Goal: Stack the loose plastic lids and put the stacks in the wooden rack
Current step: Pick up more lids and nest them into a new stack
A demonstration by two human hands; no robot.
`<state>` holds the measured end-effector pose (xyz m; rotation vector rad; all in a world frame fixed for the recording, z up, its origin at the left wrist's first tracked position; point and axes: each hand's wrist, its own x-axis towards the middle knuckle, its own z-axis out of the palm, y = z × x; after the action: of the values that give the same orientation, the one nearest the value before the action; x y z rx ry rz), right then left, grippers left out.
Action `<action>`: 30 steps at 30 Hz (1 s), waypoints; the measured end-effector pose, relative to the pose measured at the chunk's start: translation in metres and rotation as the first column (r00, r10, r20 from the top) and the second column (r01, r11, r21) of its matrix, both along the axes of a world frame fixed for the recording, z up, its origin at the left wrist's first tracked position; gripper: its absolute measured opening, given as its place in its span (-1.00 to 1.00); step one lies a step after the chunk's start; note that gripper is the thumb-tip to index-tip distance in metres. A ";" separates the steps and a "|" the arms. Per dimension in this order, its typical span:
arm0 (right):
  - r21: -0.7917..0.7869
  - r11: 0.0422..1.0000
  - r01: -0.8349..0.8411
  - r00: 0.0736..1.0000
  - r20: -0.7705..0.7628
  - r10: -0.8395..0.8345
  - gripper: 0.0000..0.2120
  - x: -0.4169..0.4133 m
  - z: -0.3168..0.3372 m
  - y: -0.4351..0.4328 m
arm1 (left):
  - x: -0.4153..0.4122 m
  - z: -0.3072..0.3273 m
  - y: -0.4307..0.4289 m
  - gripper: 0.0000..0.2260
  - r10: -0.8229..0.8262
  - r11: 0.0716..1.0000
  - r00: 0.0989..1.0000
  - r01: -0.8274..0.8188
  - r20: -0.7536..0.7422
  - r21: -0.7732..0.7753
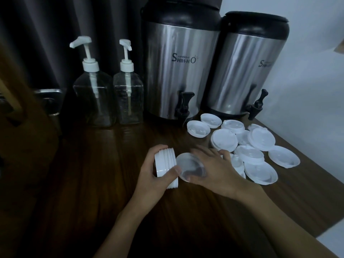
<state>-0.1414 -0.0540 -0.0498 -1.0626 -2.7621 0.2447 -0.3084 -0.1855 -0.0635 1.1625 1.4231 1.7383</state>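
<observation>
My left hand grips a stack of several white plastic lids, held on its side above the dark wooden table. My right hand holds a single translucent lid right against the open end of that stack. Several loose white lids lie scattered on the table to the right, some overlapping. A wooden frame, possibly the rack, shows only partly at the dim left edge.
Two steel drink dispensers with black taps stand at the back, just behind the loose lids. Left of them stand two clear pump bottles. The table's right edge runs diagonally near the lids.
</observation>
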 end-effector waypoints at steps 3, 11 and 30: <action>-0.049 0.999 -0.011 1.000 -0.004 0.011 -0.14 0.000 0.002 -0.001 | 0.000 0.000 0.000 -0.53 0.006 1.000 1.000 -0.006 0.005 0.008; -0.143 0.989 -0.038 0.999 -0.026 0.035 -0.15 -0.002 0.004 0.000 | -0.001 0.001 -0.001 -0.57 -0.004 1.000 0.999 0.003 0.047 0.015; -0.658 0.697 -0.284 0.726 -0.623 -0.292 -0.19 -0.004 0.004 -0.036 | -0.002 0.000 0.000 -0.61 -0.041 0.999 0.996 0.038 0.077 0.030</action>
<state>-0.1454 -0.0896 -0.0458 -0.8213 -1.9252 1.5085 -0.3100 -0.1853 -0.0634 1.1177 1.3246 1.7624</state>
